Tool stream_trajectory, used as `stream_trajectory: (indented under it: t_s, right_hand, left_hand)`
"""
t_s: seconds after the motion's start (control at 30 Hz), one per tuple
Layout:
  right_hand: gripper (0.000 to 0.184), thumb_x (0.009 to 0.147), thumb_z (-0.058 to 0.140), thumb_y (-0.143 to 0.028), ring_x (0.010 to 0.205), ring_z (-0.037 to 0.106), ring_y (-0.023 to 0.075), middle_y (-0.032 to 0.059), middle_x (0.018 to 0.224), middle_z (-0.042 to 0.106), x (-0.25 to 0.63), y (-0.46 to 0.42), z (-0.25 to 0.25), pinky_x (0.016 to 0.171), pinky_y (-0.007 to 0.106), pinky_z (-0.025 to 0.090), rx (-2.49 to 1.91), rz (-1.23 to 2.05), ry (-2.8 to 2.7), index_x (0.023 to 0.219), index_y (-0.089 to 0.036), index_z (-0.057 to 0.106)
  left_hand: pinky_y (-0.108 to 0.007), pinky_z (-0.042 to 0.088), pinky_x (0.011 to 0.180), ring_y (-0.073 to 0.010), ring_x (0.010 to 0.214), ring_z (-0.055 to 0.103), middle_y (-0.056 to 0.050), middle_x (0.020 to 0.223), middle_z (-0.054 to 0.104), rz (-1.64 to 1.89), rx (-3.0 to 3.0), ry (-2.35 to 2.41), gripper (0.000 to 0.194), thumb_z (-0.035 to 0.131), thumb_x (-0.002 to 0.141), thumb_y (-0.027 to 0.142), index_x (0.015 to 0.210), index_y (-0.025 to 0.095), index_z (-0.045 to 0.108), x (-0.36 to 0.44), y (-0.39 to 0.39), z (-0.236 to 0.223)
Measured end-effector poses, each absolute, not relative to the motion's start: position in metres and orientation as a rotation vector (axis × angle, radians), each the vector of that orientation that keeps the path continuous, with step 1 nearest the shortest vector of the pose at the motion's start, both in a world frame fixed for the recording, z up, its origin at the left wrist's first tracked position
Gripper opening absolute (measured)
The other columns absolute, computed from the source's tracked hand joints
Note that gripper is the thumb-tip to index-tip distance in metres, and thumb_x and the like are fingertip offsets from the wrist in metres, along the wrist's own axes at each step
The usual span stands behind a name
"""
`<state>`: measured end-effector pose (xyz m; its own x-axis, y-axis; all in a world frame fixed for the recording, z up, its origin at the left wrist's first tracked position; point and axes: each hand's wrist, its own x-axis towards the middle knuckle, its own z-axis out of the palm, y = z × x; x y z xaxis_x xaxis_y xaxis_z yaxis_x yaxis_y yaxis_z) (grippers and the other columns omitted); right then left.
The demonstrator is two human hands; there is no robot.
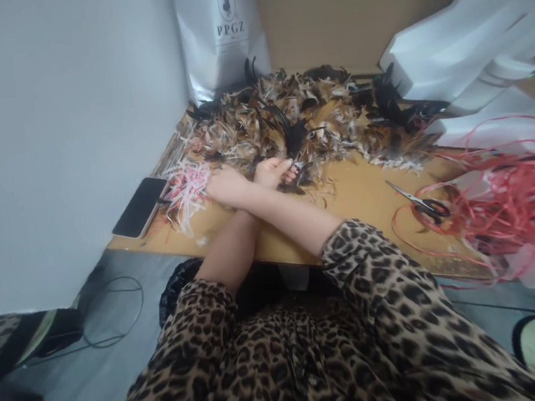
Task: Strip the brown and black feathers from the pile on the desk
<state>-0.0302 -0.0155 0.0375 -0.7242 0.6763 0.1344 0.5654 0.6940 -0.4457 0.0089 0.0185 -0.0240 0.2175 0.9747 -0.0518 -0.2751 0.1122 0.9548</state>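
Observation:
My forearms are crossed, the right one lying over the left. My left hand (276,172) is closed, its fingers curled round the quill ends of some feathers in front of the big pile of brown and black feathers (335,116). My right hand (227,185) reaches across to the left, to the edge of a heap of pink and white strips (187,186). Its fingers are turned away and mostly hidden, so I cannot see whether it holds a strip. Both hands are low over the brown tabletop (367,207).
A dark-screened phone (141,207) lies at the table's left edge. Scissors (420,201) lie open on the right, beside a tangle of red ribbon (519,207). A silver bag (226,35) stands behind the feathers. White packaging (450,51) rises at the right.

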Motion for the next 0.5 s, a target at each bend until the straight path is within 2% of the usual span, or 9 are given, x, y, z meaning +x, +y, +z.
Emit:
stream_trajectory:
  t_s: [0.07,0.1,0.27,0.37,0.5]
  right_hand:
    - [0.024,0.082,0.043,-0.001,0.097,0.062,0.0273,0.0204,0.097,0.070,-0.035,-0.014,0.034,0.089,0.044,0.039,-0.968,0.143,-2.865,0.080,-0.005,0.067]
    - [0.026,0.083,0.042,-0.003,0.096,0.063,0.0277,0.0199,0.098,0.070,-0.037,-0.013,0.032,0.086,0.044,0.040,-0.952,0.042,-2.927,0.084,-0.005,0.068]
    - [0.027,0.086,0.042,-0.009,0.096,0.063,0.0276,0.0165,0.096,0.071,-0.039,-0.012,0.028,0.085,0.042,0.041,-0.840,-0.071,-2.955,0.087,-0.009,0.069]
    - [0.025,0.085,0.042,-0.011,0.095,0.062,0.0254,0.0156,0.099,0.069,-0.028,-0.015,0.034,0.083,0.038,0.042,-0.826,0.044,-2.793,0.086,-0.010,0.068]
    - [0.016,0.079,0.049,-0.015,0.083,0.060,0.0174,0.0071,0.090,0.069,0.004,-0.023,0.046,0.078,0.030,0.043,-0.864,0.563,-2.445,0.079,-0.014,0.066]
  left_hand:
    - [-0.018,0.040,0.047,-0.0047,0.043,0.052,-0.001,0.054,0.063,1.119,1.020,0.869,0.024,0.068,0.077,0.030,0.067,0.009,0.062,0.009,0.018,-0.023]
    - [-0.018,0.040,0.047,-0.0046,0.043,0.052,-0.001,0.055,0.063,1.120,1.015,0.862,0.024,0.069,0.077,0.030,0.068,0.009,0.062,0.009,0.017,-0.023]
    - [-0.019,0.040,0.048,-0.0055,0.044,0.052,-0.001,0.055,0.062,1.141,1.027,0.863,0.025,0.069,0.076,0.031,0.065,0.010,0.061,0.007,0.011,-0.018]
    - [-0.020,0.041,0.048,-0.0058,0.045,0.053,-0.001,0.056,0.061,1.144,1.025,0.880,0.025,0.069,0.076,0.030,0.065,0.010,0.060,0.008,0.012,-0.016]
    - [-0.019,0.042,0.048,-0.0062,0.045,0.052,0.001,0.053,0.058,1.126,1.028,0.925,0.024,0.069,0.076,0.032,0.066,0.013,0.059,0.011,0.015,-0.016]
